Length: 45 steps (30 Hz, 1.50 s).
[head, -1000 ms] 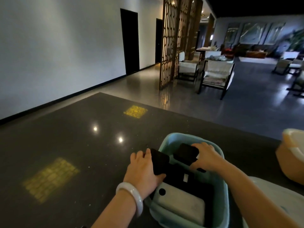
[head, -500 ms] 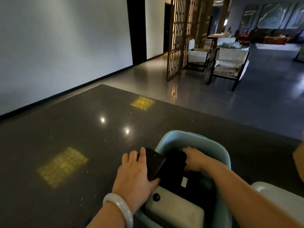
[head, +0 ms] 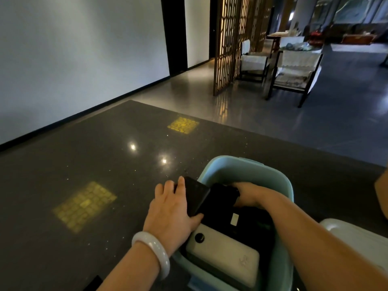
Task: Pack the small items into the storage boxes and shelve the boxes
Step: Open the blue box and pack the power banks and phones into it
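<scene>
A light blue storage box (head: 247, 171) stands on the dark speckled counter (head: 105, 164), near its front edge. My left hand (head: 170, 208) grips a flat black phone-like slab (head: 196, 195) that leans on the box's left rim. Inside the box, my right hand (head: 249, 194) holds a second black item (head: 223, 196) low against the contents. A white power bank (head: 226, 253) with a round black button lies in the near end of the box. Dark items fill the middle.
A white lid or box (head: 357, 236) sits at the right, and an orange container edge (head: 383, 196) shows at the far right. Beyond the counter are a wooden lattice screen (head: 228, 43) and chairs (head: 294, 68) on the grey floor.
My right hand has lowered its black item from above the rim down into the box. My left hand keeps its grip on the black slab at the left rim. The camera shifted slightly.
</scene>
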Available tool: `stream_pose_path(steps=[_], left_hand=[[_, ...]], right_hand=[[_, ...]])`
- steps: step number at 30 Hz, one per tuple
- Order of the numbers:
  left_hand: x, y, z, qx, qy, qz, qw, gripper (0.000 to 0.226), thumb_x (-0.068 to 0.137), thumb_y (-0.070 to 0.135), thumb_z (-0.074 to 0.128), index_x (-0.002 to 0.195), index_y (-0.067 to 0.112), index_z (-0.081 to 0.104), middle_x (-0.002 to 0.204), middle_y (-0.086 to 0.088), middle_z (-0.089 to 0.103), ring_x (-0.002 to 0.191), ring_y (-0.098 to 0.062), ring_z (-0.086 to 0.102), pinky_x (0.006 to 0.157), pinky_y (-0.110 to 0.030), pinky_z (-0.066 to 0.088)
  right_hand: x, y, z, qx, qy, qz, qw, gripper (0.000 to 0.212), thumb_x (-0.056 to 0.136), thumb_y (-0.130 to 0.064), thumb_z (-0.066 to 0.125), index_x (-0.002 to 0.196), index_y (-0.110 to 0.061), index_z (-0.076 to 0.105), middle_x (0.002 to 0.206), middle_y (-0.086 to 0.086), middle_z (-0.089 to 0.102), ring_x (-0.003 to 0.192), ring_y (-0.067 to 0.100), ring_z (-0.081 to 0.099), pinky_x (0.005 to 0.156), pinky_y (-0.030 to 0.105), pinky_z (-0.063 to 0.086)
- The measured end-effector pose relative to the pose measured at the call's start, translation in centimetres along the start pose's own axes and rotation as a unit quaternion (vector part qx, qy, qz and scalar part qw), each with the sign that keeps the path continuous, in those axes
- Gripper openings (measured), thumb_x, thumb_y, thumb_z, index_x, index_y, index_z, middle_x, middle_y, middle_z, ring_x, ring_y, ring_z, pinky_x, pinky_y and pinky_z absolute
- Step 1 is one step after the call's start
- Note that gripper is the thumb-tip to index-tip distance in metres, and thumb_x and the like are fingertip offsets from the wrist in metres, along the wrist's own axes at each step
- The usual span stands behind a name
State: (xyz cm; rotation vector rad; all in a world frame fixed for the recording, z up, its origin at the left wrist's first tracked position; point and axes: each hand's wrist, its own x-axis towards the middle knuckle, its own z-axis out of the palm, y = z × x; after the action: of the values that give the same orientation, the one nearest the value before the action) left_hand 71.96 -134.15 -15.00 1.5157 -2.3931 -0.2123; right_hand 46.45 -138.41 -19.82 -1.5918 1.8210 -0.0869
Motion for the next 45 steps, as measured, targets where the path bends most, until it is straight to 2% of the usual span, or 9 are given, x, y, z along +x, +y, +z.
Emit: stream_pose_path(steps=[3, 7, 23, 27, 31, 34, 38, 42, 45], left_hand=[[-0.1, 0.0, 0.0, 0.004, 0.002, -0.001, 1.000, 0.099, 0.077, 0.065, 0.058, 0.151, 0.025, 0.005, 0.132, 0.006, 0.029, 0.116, -0.011, 0.028, 0.095, -0.026, 0.036], [-0.2, 0.1, 0.1, 0.010, 0.005, -0.007, 1.000, 0.100, 0.078, 0.065, 0.058, 0.151, 0.024, 0.005, 0.132, 0.006, 0.030, 0.116, -0.012, 0.029, 0.095, -0.027, 0.038], [-0.2, 0.5, -0.4, 0.018, -0.001, -0.012, 1.000, 0.100, 0.078, 0.065, 0.057, 0.151, 0.023, 0.003, 0.132, 0.005, 0.030, 0.116, -0.011, 0.030, 0.096, -0.027, 0.039], [-0.1, 0.6, -0.8, -0.016, -0.029, -0.019, 0.999, 0.099, 0.078, 0.063, 0.060, 0.152, 0.023, 0.007, 0.135, 0.005, 0.029, 0.122, -0.013, 0.028, 0.100, -0.029, 0.037], [0.3, 1.4, -1.0, -0.033, -0.014, -0.022, 0.999, 0.098, 0.080, 0.060, 0.061, 0.152, 0.020, 0.008, 0.134, 0.004, 0.031, 0.123, -0.014, 0.027, 0.102, -0.028, 0.036], [0.7, 2.6, -1.0, -0.061, 0.014, -0.020, 0.998, 0.092, 0.080, 0.057, 0.063, 0.150, 0.022, 0.015, 0.128, 0.003, 0.034, 0.118, -0.014, 0.029, 0.101, -0.029, 0.038], [1.1, 4.0, -0.5, -0.142, 0.010, -0.026, 0.990, 0.093, 0.077, 0.058, 0.066, 0.149, 0.023, 0.020, 0.128, 0.004, 0.034, 0.118, -0.012, 0.029, 0.102, -0.030, 0.038], [1.9, 3.7, -1.4, -0.341, -0.040, -0.075, 0.936, 0.078, 0.074, 0.056, 0.070, 0.140, 0.028, 0.037, 0.126, 0.004, 0.048, 0.117, -0.010, 0.048, 0.097, -0.030, 0.047], [2.3, 3.2, -2.6, -0.529, -0.143, -0.123, 0.827, 0.056, 0.082, 0.033, 0.073, 0.131, 0.029, 0.047, 0.112, -0.002, 0.067, 0.097, -0.015, 0.069, 0.086, -0.037, 0.057]], right_hand=[[-0.1, 0.3, -0.3, -0.010, 0.008, 0.044, 0.999, 0.033, 0.075, -0.028, 0.073, 0.107, -0.028, 0.062, 0.100, -0.001, 0.066, 0.094, 0.018, 0.061, 0.091, 0.039, 0.048], [-0.1, 0.1, -0.4, -0.053, 0.026, 0.091, 0.994, 0.039, 0.074, -0.032, 0.076, 0.110, -0.021, 0.064, 0.102, 0.003, 0.066, 0.095, 0.022, 0.061, 0.093, 0.040, 0.049], [-1.1, -0.7, -0.9, -0.049, -0.020, 0.082, 0.995, 0.033, 0.080, -0.029, 0.071, 0.111, -0.018, 0.063, 0.107, 0.005, 0.066, 0.100, 0.021, 0.061, 0.097, 0.040, 0.046], [-2.3, -1.4, -1.9, -0.060, 0.069, -0.001, 0.996, 0.047, 0.081, -0.035, 0.072, 0.124, -0.022, 0.058, 0.114, -0.003, 0.064, 0.098, 0.012, 0.059, 0.089, 0.026, 0.046], [-5.5, -5.0, -2.6, 0.196, 0.118, -0.099, 0.968, 0.016, 0.089, -0.035, 0.064, 0.101, -0.026, 0.070, 0.098, -0.006, 0.072, 0.082, 0.004, 0.068, 0.068, 0.011, 0.049], [-7.7, -7.5, -1.6, 0.392, 0.027, -0.106, 0.914, 0.020, 0.092, -0.026, 0.061, 0.100, -0.011, 0.071, 0.095, 0.010, 0.074, 0.088, 0.019, 0.071, 0.070, 0.028, 0.058], [-8.5, -8.3, -1.0, 0.463, 0.040, -0.087, 0.881, 0.019, 0.090, -0.006, 0.060, 0.108, -0.004, 0.066, 0.102, 0.018, 0.071, 0.095, 0.028, 0.069, 0.080, 0.038, 0.058], [-8.8, -7.1, -1.9, 0.477, 0.035, -0.092, 0.873, 0.023, 0.090, -0.001, 0.057, 0.110, -0.007, 0.068, 0.106, 0.020, 0.069, 0.093, 0.027, 0.068, 0.075, 0.035, 0.056], [-9.2, -6.5, -2.9, 0.465, -0.006, -0.107, 0.879, 0.029, 0.091, -0.002, 0.055, 0.113, -0.014, 0.068, 0.108, 0.015, 0.070, 0.098, 0.026, 0.066, 0.084, 0.038, 0.052]])
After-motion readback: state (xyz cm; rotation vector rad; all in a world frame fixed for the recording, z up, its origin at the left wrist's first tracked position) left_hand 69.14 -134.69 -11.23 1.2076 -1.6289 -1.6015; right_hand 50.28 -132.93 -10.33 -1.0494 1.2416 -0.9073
